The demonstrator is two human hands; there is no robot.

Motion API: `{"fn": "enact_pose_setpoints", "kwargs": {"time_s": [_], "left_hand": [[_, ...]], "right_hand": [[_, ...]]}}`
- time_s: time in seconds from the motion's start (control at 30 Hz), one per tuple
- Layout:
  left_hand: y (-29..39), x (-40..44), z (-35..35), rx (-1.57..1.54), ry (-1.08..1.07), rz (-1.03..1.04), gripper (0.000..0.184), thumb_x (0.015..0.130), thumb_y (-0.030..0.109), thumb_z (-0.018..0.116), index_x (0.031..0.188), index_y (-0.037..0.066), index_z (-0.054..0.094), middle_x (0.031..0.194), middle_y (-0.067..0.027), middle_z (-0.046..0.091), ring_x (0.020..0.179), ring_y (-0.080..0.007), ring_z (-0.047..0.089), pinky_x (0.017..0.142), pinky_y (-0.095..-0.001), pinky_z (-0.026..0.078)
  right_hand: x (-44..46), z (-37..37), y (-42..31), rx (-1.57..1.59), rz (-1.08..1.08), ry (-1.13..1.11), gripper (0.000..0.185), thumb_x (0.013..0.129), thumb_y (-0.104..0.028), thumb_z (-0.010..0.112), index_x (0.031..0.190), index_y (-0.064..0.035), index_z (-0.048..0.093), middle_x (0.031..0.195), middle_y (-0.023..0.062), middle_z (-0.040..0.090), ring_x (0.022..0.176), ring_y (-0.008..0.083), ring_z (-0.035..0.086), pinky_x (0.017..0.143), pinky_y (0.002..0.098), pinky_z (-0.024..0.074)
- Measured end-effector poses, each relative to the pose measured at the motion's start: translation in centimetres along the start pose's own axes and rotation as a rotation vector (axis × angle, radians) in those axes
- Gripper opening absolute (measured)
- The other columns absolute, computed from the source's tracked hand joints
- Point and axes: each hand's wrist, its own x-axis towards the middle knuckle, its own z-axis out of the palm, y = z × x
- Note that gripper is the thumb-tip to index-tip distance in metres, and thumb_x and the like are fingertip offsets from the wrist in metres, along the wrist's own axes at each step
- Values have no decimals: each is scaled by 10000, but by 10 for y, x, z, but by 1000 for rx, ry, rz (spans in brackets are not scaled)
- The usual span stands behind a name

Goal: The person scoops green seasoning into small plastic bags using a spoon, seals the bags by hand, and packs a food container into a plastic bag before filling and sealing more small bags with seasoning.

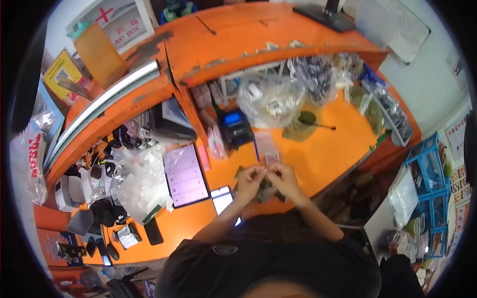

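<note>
My left hand (251,181) and my right hand (284,180) meet at the front edge of the orange counter (308,154), fingers pinched together. Between them they grip the top of a small clear plastic bag (267,190), with something dark greenish hanging low in it. Just beyond the fingertips lies a pale pink plastic packet (268,146). Farther off, an opened bag of green powder (307,119) has a dark-tipped stick or spoon handle (325,127) reaching out to the right. What exactly the fingertips press is too small to make out.
Left of my hands are a phone (222,199), a large tablet (185,175) and a black card terminal (234,128). Big clear plastic bags (273,102) crowd the back shelf. White plastic bags (141,184) heap at the left. Blue crates (430,193) stand at the right.
</note>
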Motion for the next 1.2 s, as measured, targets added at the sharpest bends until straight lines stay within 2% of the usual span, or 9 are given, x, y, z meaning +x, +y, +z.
{"fn": "enact_pose_setpoints", "kwargs": {"time_s": [0.2,0.3,0.4,0.53,0.67,0.77,0.87,1.07,1.2], "left_hand": [[29,13,-48,-263,277,171,97,919,102,598,849,38,611,827,-48,648,721,-115,605,660,-257,491],[-7,17,-80,-7,-114,-199,163,926,177,589,961,19,602,878,-90,669,801,-147,650,726,-288,521],[-21,13,-51,470,-450,-140,237,885,180,623,1037,0,588,970,-153,647,888,-236,646,784,-346,516],[-9,60,-9,770,-386,19,417,792,73,612,1197,5,543,1141,-233,558,1088,-403,528,937,-443,439],[-68,138,19,940,-277,537,434,776,70,569,1200,-17,528,1130,-216,553,1125,-386,488,956,-443,405],[-83,172,33,1166,-215,497,403,800,110,581,1169,-37,514,1172,-202,545,1145,-358,473,973,-448,384],[-118,196,38,1424,-250,269,423,818,187,603,1173,-16,499,1188,-183,536,1151,-326,471,974,-435,378],[-89,193,37,1420,-321,83,543,774,321,675,1170,-10,508,1200,-169,517,1131,-310,483,987,-424,364],[-88,179,39,1355,-300,150,473,743,183,697,1148,-2,538,1160,-155,553,1136,-320,488,964,-411,398]], "right_hand": [[-20,-34,6,268,227,-26,79,833,-30,550,760,-23,580,669,-7,539,622,60,495,562,220,394],[-27,-73,68,124,291,58,67,841,-33,538,809,-20,595,672,7,557,623,76,520,582,223,419],[-15,-86,70,13,316,91,71,845,-51,547,866,-13,604,696,27,567,633,106,535,595,245,440],[5,-74,107,-304,161,167,158,822,-69,589,967,-7,603,816,110,592,732,232,567,672,350,463],[40,-40,122,-621,0,176,307,771,-70,632,1063,9,580,1014,204,566,941,370,534,818,445,445],[59,-18,128,-779,88,211,365,761,-70,633,1108,20,566,1077,217,547,1013,404,494,911,446,413],[62,-10,130,-840,109,250,360,742,-76,653,1072,31,556,1091,212,523,1007,397,483,882,438,412],[64,-13,144,-753,113,268,144,710,-65,684,820,-37,595,886,162,595,894,358,537,838,440,403],[62,-22,162,-631,91,327,101,713,-24,660,748,-39,566,710,137,591,703,326,575,699,418,446]]}}
